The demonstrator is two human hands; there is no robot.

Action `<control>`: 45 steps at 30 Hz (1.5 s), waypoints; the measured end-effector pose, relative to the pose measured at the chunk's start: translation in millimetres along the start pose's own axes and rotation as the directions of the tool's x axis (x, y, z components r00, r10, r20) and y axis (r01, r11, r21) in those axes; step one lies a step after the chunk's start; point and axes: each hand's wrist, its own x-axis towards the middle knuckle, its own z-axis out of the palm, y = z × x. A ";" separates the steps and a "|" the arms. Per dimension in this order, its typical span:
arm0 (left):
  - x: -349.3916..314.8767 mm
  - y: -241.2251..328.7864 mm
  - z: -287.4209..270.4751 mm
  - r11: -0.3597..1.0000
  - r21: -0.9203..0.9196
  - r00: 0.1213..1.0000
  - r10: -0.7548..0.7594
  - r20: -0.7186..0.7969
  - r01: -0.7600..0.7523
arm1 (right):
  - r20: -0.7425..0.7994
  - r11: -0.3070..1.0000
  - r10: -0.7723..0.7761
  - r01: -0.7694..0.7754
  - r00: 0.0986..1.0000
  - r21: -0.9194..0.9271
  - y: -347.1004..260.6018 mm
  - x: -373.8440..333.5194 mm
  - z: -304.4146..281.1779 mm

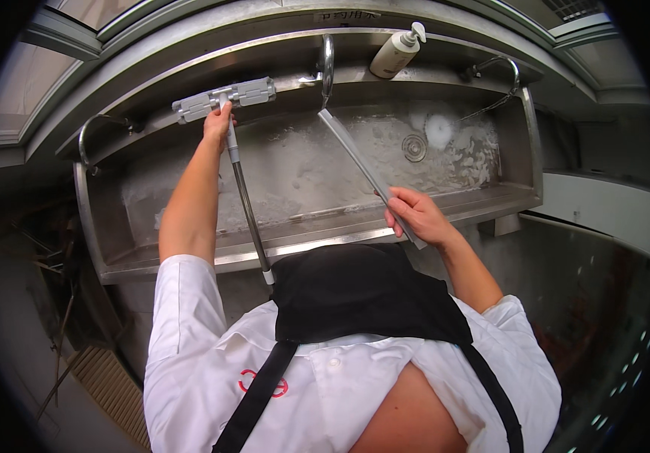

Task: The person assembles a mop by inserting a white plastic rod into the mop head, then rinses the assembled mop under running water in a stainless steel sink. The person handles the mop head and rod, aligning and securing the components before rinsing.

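My left hand is closed around the neck of a mop, just below its grey T-shaped head. The head is raised near the sink's back wall, and the metal pole slants down toward my apron. In my right hand is a long, straight grey strip, gripped near its lower end. Its upper end reaches to just below the spout of the middle tap. Whether water runs onto the strip is hard to make out. Both hands are over the long metal sink.
A pump bottle stands on the back ledge. One curved tap is at the left; another at the right sends a stream into the basin. Water and foam lie around the drain. A slatted wooden piece sits at lower left.
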 end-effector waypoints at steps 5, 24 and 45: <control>-8.7 -16.8 13.1 1.000 0.020 0.998 -0.007 -0.067 0.009 | 0.013 1.000 -0.009 0.009 1.000 -0.011 -1.4 14.5 2.9; -57.4 -3.4 4.6 0.909 0.385 0.818 0.338 -0.465 -0.157 | -0.090 0.971 -0.129 0.108 0.988 -0.211 1.7 30.5 23.3; -300.3 103.8 95.3 0.755 -0.569 0.856 0.491 0.161 -0.326 | -0.030 0.948 -0.221 0.207 0.975 -0.240 -17.5 27.8 70.5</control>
